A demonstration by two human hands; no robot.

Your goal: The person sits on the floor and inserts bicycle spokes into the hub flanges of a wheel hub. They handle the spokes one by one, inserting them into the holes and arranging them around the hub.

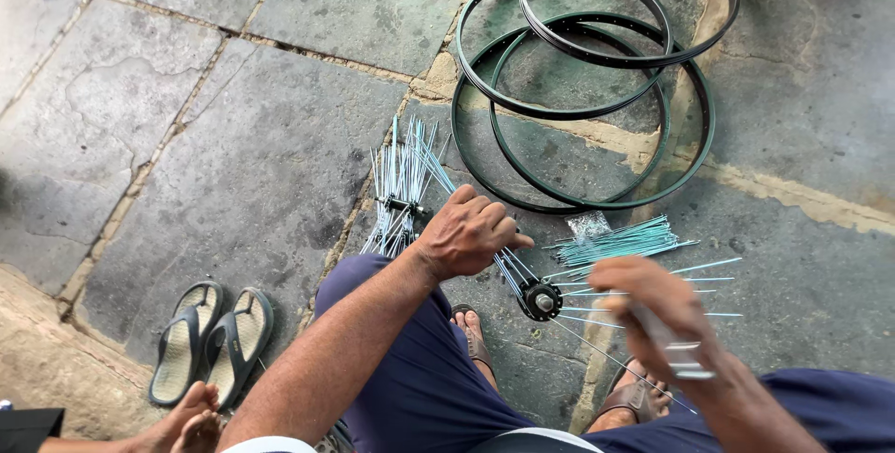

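The small black metal wheel hub (pixel 540 300), thin silvery spokes fanning from its flange, sits low over the grey stone floor (pixel 233 155) between the person's sandalled feet. The left hand (pixel 469 231) grasps its spokes; the blurred right hand (pixel 657 299) is clenched around a pale tool (pixel 673 346).

Bare stone floor (pixel 233 136) left — free; rims (pixel 578 108) ahead & loose spokes (pixel 615 240) rt block the way.

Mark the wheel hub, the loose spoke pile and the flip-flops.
wheel hub (pixel 541 300), head view, on its dark flange face.
loose spoke pile (pixel 620 240), head view, on the middle of the bundle.
flip-flops (pixel 211 337), head view, on the inner edge of the left sandal's footbed.
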